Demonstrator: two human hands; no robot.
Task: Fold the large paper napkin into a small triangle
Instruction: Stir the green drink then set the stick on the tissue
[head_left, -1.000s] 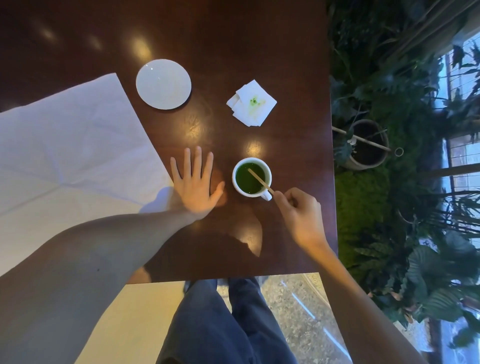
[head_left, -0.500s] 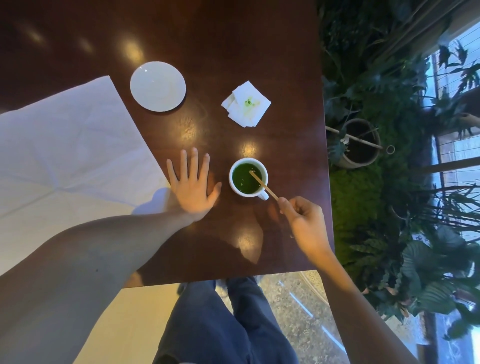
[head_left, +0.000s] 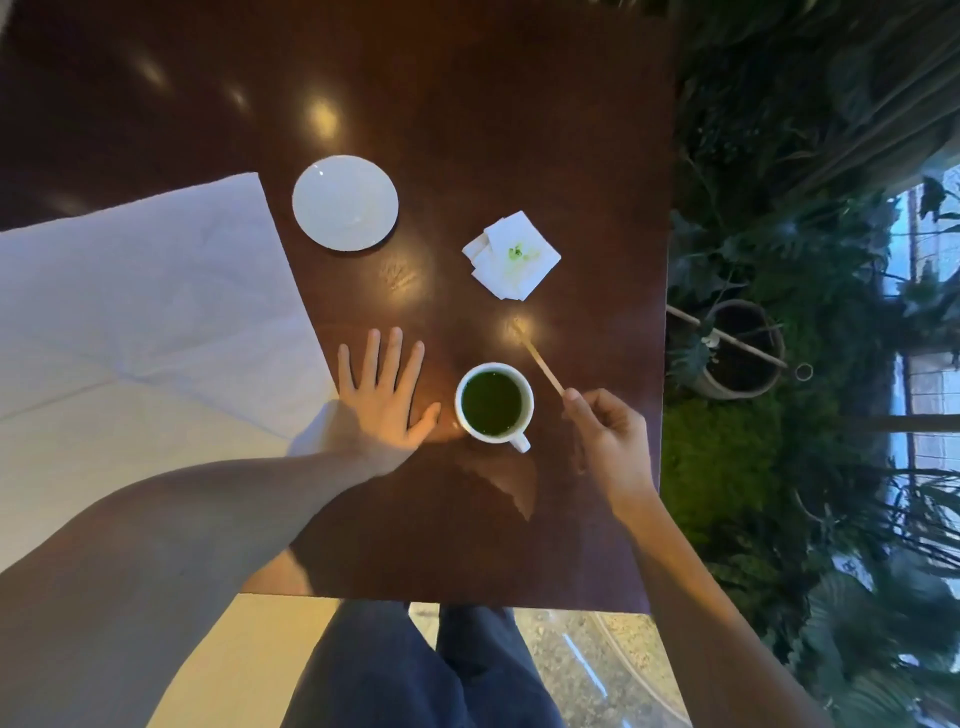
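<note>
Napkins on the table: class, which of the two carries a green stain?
The small folded napkin beyond the cup has the green stain; the large paper napkin at the left is unmarked.

The large white paper napkin (head_left: 140, 332) lies fully unfolded and flat on the left part of the dark brown wooden desk (head_left: 467, 130), turned askew so that one corner points toward the far side. Faint crease lines cross its sheet, meeting near its middle, and the surface is lightly wrinkled. Its left side runs out of view, and its near right corner lies under the wrist beside the desk's bare wood.
</note>
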